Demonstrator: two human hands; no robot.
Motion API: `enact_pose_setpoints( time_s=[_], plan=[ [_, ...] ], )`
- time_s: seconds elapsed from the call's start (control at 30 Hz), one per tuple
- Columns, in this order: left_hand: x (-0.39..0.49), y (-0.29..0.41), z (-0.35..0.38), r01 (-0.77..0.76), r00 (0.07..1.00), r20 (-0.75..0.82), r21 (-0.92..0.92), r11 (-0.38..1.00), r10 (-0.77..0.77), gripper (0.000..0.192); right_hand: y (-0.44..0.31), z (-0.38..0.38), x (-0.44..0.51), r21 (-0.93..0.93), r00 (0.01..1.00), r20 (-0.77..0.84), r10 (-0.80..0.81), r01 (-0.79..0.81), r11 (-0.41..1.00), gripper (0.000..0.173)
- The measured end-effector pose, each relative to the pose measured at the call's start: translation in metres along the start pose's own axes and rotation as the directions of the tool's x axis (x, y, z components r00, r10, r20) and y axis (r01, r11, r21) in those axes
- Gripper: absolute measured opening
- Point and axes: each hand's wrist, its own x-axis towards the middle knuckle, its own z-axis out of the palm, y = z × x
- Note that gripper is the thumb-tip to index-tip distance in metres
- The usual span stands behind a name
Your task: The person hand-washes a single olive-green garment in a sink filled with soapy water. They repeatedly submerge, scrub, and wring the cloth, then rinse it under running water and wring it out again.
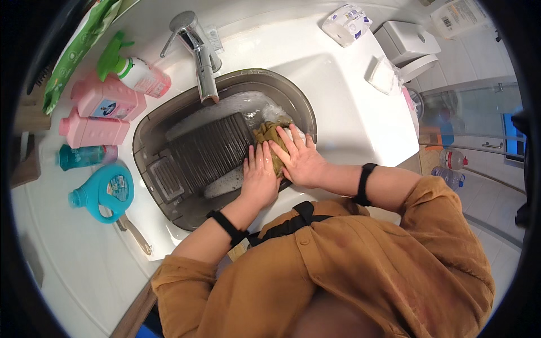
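Observation:
My left hand (260, 175) and my right hand (301, 159) lie side by side on a wet olive-green cloth (267, 132). Their fingers are stretched out over the cloth and do not close around it. A white piece (295, 135) shows beneath the right fingers; its kind is unclear. The cloth rests at the right end of a grey plastic basin (305, 110) that holds soapy water. A ribbed washboard (211, 150) slants across the basin, left of my hands. Part of the cloth is hidden under my palms.
The basin sits in a white sink (346, 139), under a chrome faucet (205, 72). On the left stand a spray bottle (143, 76), pink bottles (112, 101), a teal bottle (80, 157), a turquoise detergent jug (103, 192) and a brush (137, 236). A tissue pack (346, 25) lies at the back right.

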Motion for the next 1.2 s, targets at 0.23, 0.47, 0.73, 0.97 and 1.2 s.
enact_pose_setpoints(
  time_s=[0.23, 0.47, 0.73, 0.97, 1.2],
  plan=[
    [0.074, -0.026, 0.052, 0.191, 0.981, -0.019, 0.225, 0.955, -0.192, 0.09, 0.03, 0.03, 0.069, -0.175, 0.999, -0.036, 0.03, -0.035, 0.984, 0.079],
    [0.11, -0.044, 0.018, 0.267, 0.959, 0.093, 0.009, 0.964, -0.267, 0.131, 0.066, -0.008, 0.128, 0.117, 0.972, 0.233, -0.028, 0.001, 0.993, 0.066],
    [0.119, -0.082, -0.085, 0.077, 0.992, -0.077, -0.248, 0.966, -0.099, 0.141, 0.058, -0.051, 0.124, 0.299, 0.951, -0.207, -0.231, 0.286, 0.91, 0.057],
    [0.051, -0.026, -0.052, -0.192, 0.974, 0.045, -0.343, 0.919, 0.221, 0.106, 0.045, -0.058, 0.026, 0.468, 0.891, -0.284, -0.353, 0.451, 0.76, 0.073],
    [-0.003, 0.005, -0.005, 0.072, 0.982, 0.175, -0.014, 0.997, -0.069, 0.126, 0.006, -0.019, -0.012, 0.076, 0.977, 0.208, -0.044, 0.029, 0.997, 0.108]
  ],
)
